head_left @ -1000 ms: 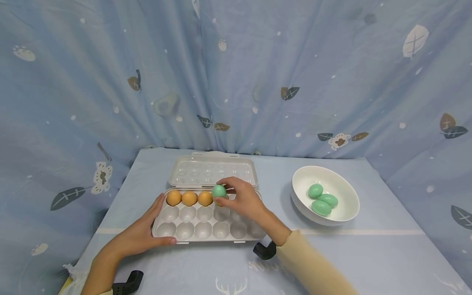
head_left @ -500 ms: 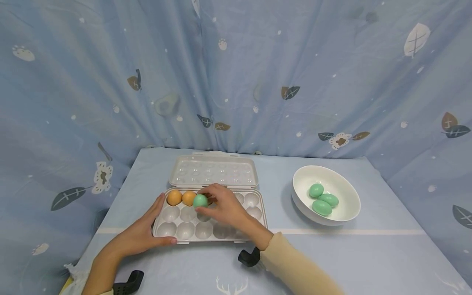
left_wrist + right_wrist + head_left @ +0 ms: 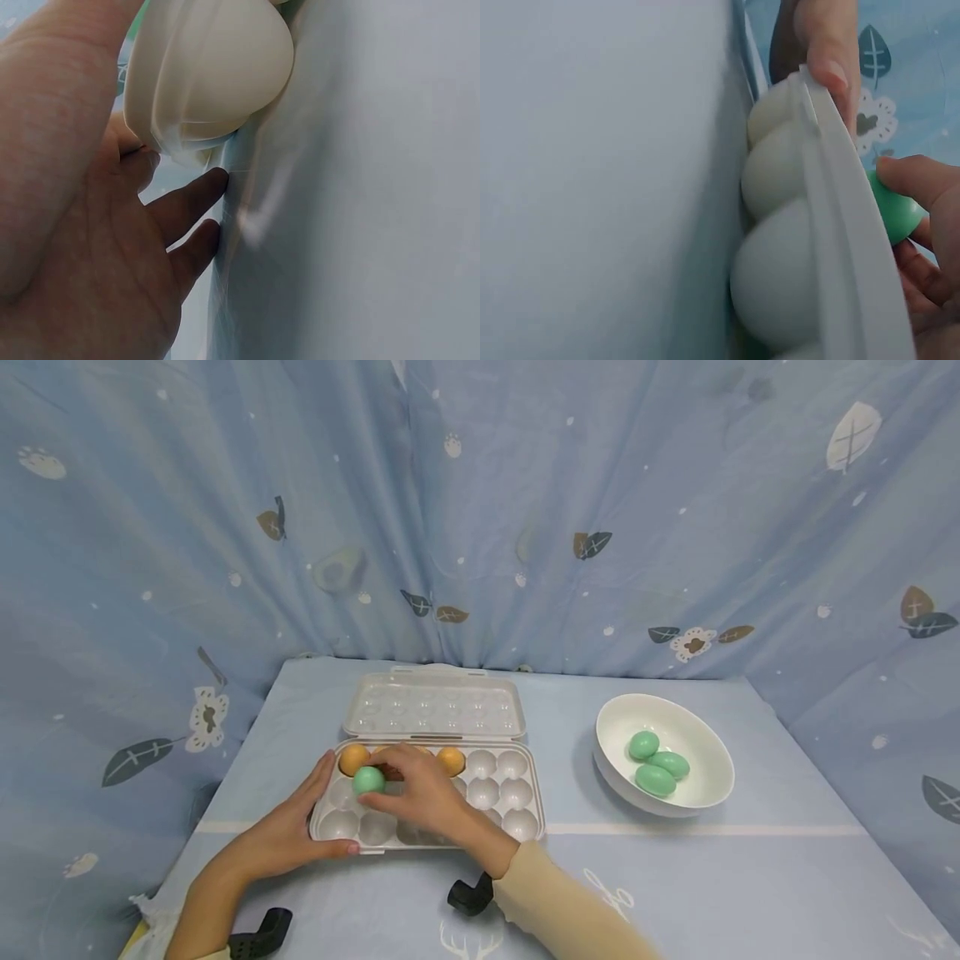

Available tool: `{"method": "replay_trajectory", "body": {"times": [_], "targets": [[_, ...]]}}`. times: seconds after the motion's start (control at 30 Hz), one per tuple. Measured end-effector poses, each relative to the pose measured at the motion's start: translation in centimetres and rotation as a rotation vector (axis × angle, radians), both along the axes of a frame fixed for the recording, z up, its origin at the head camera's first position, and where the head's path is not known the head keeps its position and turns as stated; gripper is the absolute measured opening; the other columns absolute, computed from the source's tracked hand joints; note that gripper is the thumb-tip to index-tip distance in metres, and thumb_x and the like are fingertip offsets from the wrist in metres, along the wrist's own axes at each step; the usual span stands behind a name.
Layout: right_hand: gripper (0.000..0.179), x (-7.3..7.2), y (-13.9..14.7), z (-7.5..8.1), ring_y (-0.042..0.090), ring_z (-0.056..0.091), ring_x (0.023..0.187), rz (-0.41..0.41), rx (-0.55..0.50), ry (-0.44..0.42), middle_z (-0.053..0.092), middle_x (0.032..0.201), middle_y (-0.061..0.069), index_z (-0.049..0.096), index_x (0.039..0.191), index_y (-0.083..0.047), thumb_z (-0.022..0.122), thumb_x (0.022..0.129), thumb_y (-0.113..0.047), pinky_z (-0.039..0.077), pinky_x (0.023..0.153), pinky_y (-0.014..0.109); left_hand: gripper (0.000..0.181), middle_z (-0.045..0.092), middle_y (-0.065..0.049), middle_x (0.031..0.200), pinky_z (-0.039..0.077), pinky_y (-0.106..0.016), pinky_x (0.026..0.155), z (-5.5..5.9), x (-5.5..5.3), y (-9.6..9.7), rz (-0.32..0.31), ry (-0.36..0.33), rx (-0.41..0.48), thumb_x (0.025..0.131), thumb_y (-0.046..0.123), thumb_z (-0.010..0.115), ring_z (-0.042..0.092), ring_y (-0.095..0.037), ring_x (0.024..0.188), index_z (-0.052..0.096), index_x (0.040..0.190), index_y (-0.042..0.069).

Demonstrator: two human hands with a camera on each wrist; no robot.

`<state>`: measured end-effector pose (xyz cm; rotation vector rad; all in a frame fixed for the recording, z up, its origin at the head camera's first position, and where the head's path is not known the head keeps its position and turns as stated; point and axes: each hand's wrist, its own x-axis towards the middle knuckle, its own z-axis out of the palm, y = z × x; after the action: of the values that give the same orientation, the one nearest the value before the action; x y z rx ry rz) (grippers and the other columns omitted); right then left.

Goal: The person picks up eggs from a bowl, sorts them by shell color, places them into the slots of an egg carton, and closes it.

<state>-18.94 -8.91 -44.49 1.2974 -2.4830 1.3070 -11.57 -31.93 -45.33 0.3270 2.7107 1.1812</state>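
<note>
Left hand (image 3: pixel 279 837), fingers extended, is laid along the left end of the carton (image 3: pixel 516 793); in the right hand (image 3: pixel 422 792) a green egg (image 3: pixel 368 780) is pinched above the carton's left part, just near of the orange eggs (image 3: pixel 354 759)

head: above, forward-down | left wrist, right wrist: low, close | shared: carton (image 3: pixel 499 777)

Egg carton (image 3: pixel 516 793), right: free table (image 3: pixel 566 718), then bowl (image 3: pixel 708 768).
Egg carton, left: blocked by left hand (image 3: pixel 288 837).
Egg carton, back: lid (image 3: pixel 435 706), then curtain (image 3: pixel 480 527).
Egg carton, above: right hand (image 3: pixel 420 789) obstructing.
</note>
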Motion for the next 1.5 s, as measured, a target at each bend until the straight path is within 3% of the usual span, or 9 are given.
{"method": "replay_trajectory", "body": {"times": [0.17, 0.33, 0.73, 1.07, 1.27, 1.5], "targets": [[0.042, 0.3, -1.8, -0.8, 0.001, 0.063, 0.107, 0.005, 0.0, 0.043, 0.067, 0.115, 0.0, 0.069, 0.126, -0.009, 0.084, 0.089, -0.025, 0.05, 0.09, 0.007, 0.133, -0.006, -0.02, 0.173, 0.022, -0.078, 0.113, 0.2, 0.1, -0.2, -0.006, -0.006, 0.002, 0.081, 0.049, 0.086, 0.009, -0.054, 0.154, -0.01, 0.166, 0.015], [0.044, 0.5, -2.9, -1.2, 0.0, 0.06, 0.1, -0.064, 0.094, 0.165, 0.067, 0.113, -0.006, 0.07, 0.127, -0.016, 0.083, 0.089, -0.034, 0.046, 0.086, 0.004, 0.132, -0.009, -0.02, 0.172, 0.02, -0.079, 0.112, 0.3, -0.1, -0.3, -0.031, -0.01, 0.02, 0.082, 0.048, 0.086, 0.006, -0.054, 0.154, -0.012, 0.165, 0.016], [0.045, 0.5, -3.3, -1.2, 0.005, 0.064, 0.113, -0.104, 0.264, 0.273, 0.063, 0.133, -0.003, 0.066, 0.135, -0.018, 0.076, 0.095, -0.035, 0.049, 0.097, 0.013, 0.134, -0.012, -0.019, 0.172, 0.018, -0.081, 0.111, 0.5, -1.0, -0.5, -0.051, -0.008, 0.008, 0.082, 0.047, 0.086, 0.002, -0.055, 0.154, -0.014, 0.165, 0.018], [0.045, 0.6, -2.5, -0.9, 0.005, 0.064, 0.113, -0.073, 0.335, 0.214, 0.064, 0.134, -0.002, 0.062, 0.139, -0.017, 0.073, 0.098, -0.031, 0.05, 0.094, 0.013, 0.133, -0.013, -0.017, 0.172, 0.019, -0.081, 0.111, -0.2, -0.9, -0.2, -0.042, -0.026, 0.007, 0.083, 0.045, 0.086, 0.002, -0.054, 0.154, -0.016, 0.164, 0.019], [0.05, -0.4, -0.9, 0.7, 0.007, 0.066, 0.112, -0.038, 0.185, 0.107, 0.067, 0.132, 0.002, 0.06, 0.141, -0.011, 0.076, 0.096, -0.025, 0.047, 0.094, 0.008, 0.131, -0.013, -0.013, 0.173, 0.02, -0.082, 0.109, -0.2, -0.8, -0.3, -0.025, -0.035, -0.014, 0.084, 0.045, 0.085, 0.003, -0.054, 0.154, -0.015, 0.165, 0.021], [0.051, -1.8, 2.1, 2.6, 0.016, 0.07, 0.116, -0.117, 0.062, 0.017, 0.065, 0.136, 0.007, 0.06, 0.14, -0.007, 0.077, 0.095, -0.022, 0.05, 0.096, 0.012, 0.133, -0.011, -0.015, 0.173, 0.018, -0.082, 0.11, -0.3, -0.9, -0.2, -0.021, -0.022, -0.026, 0.082, 0.044, 0.087, 0.003, -0.054, 0.155, -0.013, 0.165, 0.019]]}}
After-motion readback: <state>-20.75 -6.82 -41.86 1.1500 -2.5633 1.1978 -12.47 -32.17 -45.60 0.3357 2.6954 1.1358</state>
